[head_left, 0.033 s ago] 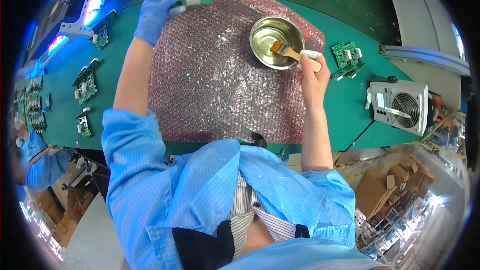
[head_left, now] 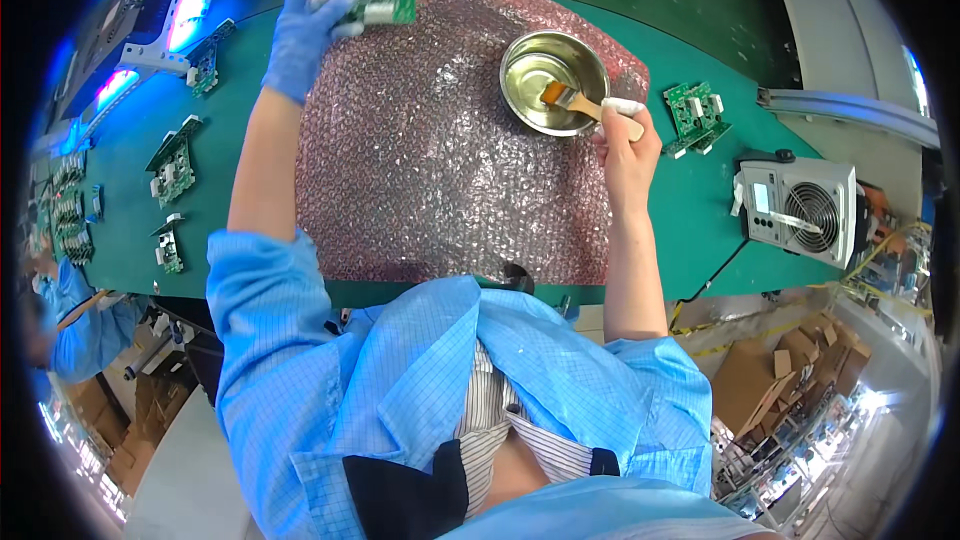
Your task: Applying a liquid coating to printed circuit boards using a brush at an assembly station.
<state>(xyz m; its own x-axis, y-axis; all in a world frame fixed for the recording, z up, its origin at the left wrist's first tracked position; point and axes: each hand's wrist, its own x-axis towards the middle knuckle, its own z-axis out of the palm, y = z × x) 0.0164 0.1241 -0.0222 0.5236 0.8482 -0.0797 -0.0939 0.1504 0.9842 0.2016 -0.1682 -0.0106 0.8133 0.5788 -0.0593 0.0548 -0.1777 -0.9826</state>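
Green circuit board (head_left: 392,7) up at the far left of the pink bubble wrap (head_left: 430,150), long side roughly level, slightly blurred. Gloved left hand (head_left: 305,35) has it by the left end, fingers bent closed on it, the right end free. Whether it touches the wrap or is just clear of it, cannot tell.

Brush (head_left: 582,106): bristles inside the steel bowl (head_left: 518,105), handle leaning out over the near-right rim. Bare right hand (head_left: 630,145) has its fingers closed around the handle; something white at the fingertips, kind unclear. Bowl sits on the wrap's right half, well apart from the board. Cannot make out what is in it.

Handling, my judgement: hold the board by its edge, off the tall parts; keep the brush low and wipe it on the rim so drips fall inside. A light hand on that handle, as leaning on the rim might tip the bowl. The wrap is rumpled, so a poor footing for either.

Around: a board cluster (head_left: 695,118) on the green counter (head_left: 245,155) just right of the wrap, near the right hand; a loose board (head_left: 174,170) to the left, below the left forearm's reach. Grey fan unit (head_left: 800,210) at the right edge, its cable (head_left: 712,280) trailing nearby, possible snag for the right elbow.
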